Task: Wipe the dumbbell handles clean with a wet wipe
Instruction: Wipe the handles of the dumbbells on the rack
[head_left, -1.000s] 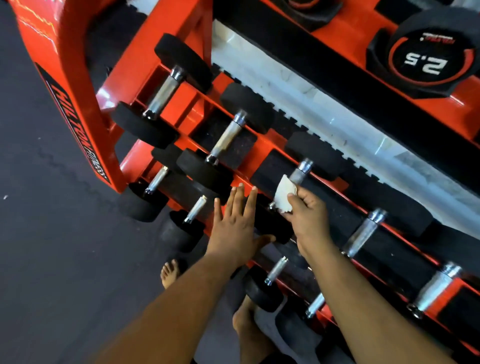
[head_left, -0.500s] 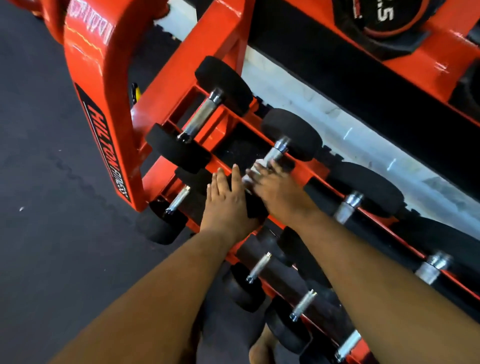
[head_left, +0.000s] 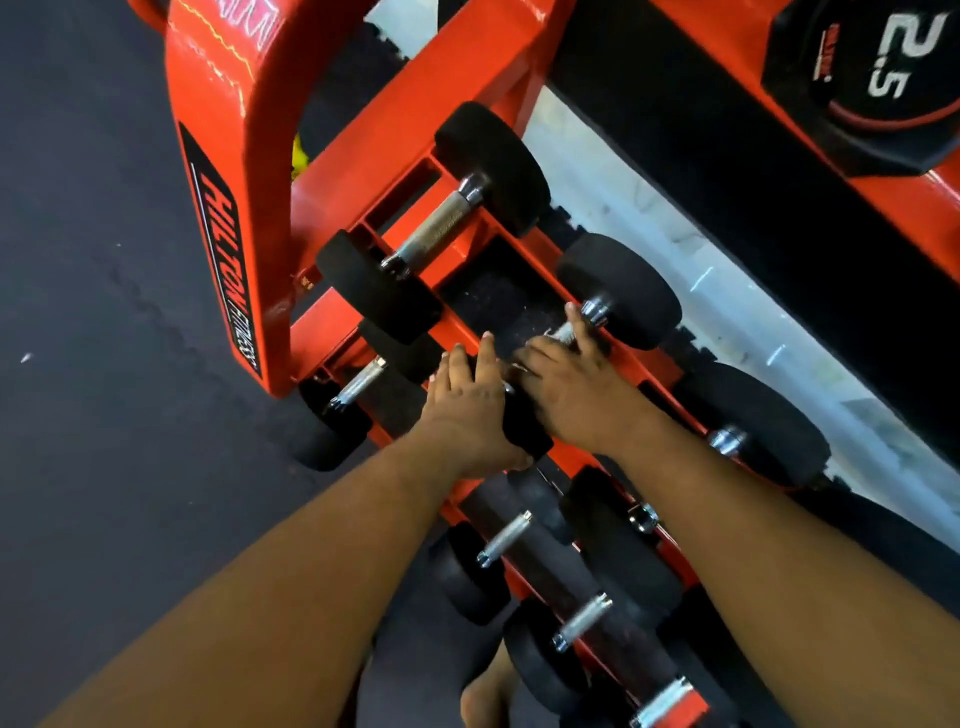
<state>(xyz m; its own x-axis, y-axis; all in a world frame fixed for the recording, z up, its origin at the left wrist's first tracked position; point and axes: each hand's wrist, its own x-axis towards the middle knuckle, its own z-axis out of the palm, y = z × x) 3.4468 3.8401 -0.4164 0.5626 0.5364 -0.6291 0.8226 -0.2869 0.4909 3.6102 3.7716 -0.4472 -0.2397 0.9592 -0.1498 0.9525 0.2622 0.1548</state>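
Black dumbbells with knurled steel handles lie in rows on a red rack (head_left: 363, 156). My right hand (head_left: 566, 384) wraps around the handle of the second dumbbell (head_left: 623, 291) in the upper row, with a white wet wipe (head_left: 558, 332) pressed under its fingers; only a small edge of the wipe shows. My left hand (head_left: 467, 405) rests with straight fingers on that dumbbell's near black head (head_left: 524, 431). The first dumbbell (head_left: 436, 228) lies untouched to the upper left.
A lower row holds smaller dumbbells (head_left: 504, 540) beneath my arms. A 2.5 weight plate (head_left: 883, 67) sits at the top right on another red shelf. Dark rubber floor (head_left: 104, 364) spreads to the left. A bare foot (head_left: 488, 696) shows at the bottom.
My right hand left the third dumbbell's handle and moved with the wipe to the second dumbbell's handle, now gripping it. My left hand followed onto that dumbbell's near head.
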